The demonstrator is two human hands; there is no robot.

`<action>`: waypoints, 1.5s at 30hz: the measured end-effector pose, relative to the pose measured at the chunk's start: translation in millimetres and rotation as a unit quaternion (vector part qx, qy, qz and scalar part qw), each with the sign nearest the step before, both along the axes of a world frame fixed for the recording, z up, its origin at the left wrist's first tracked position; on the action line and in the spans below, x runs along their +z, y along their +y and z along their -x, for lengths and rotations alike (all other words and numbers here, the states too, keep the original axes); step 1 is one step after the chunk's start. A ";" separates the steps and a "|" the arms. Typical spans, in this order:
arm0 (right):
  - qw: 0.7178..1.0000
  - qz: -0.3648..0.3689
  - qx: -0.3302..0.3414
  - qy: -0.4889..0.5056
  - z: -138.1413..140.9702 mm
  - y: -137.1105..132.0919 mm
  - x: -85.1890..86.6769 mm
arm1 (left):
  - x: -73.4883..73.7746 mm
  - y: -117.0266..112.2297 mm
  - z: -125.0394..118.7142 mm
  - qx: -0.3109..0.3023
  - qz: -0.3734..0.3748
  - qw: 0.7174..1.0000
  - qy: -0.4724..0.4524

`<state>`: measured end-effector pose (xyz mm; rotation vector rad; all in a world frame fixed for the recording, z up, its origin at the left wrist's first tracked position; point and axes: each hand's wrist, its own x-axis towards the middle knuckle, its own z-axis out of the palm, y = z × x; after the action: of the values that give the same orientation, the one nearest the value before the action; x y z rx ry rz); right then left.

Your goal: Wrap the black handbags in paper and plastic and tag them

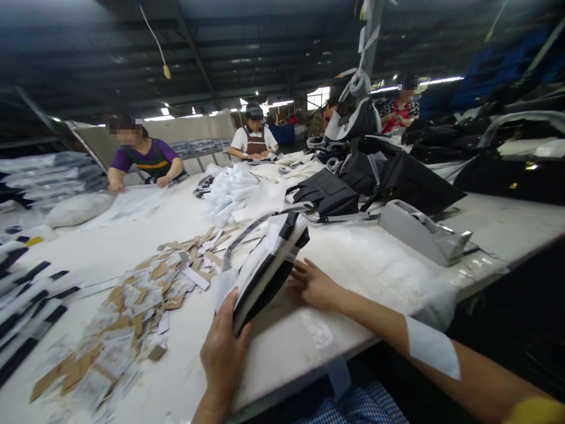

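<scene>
My left hand point(225, 350) is closed around the near end of a flat black-and-white bag point(269, 265), which tilts up and away over the table. Its strap, partly covered in pale wrapping, loops out on the left side. Clear tape or film crosses the bag's far end. Beside that far end, my right hand point(315, 285) has its fingers stretched out and holds nothing that I can see; whether the fingertips touch the bag I cannot tell. A white patch point(432, 346) is stuck on my right forearm.
Small packets and cardboard tags point(128, 330) lie heaped at left, near striped black-and-white pieces point(26, 318). A grey tape dispenser point(419, 232) stands at right, before black bags point(331, 191). White rolls point(232, 191) lie farther back. Co-workers point(148, 156) stand across the table.
</scene>
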<state>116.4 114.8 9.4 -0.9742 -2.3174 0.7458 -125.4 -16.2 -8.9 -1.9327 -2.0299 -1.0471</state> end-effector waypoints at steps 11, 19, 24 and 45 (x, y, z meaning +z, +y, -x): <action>0.996 -0.069 -0.019 -0.050 1.4 -26.7 -8.7 | 34.9 12.6 -15.6 -0.006 -0.061 0.995 0.084; 0.947 -0.198 0.183 0.174 -39.9 -109.9 54.9 | 25.1 -1.8 -46.1 -0.172 -0.210 0.942 0.200; 0.973 -0.184 0.039 0.135 -44.1 -68.5 87.7 | 9.5 -9.4 -66.4 -0.205 -0.189 0.928 0.247; 0.947 0.256 -0.136 -0.141 46.3 107.9 20.8 | 11.9 -24.2 -109.2 -0.168 -0.202 0.941 0.215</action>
<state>70.1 222.6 30.2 -1.6895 -2.1858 1.1835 -16.2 -40.4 3.0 -2.0824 -1.1800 -0.9053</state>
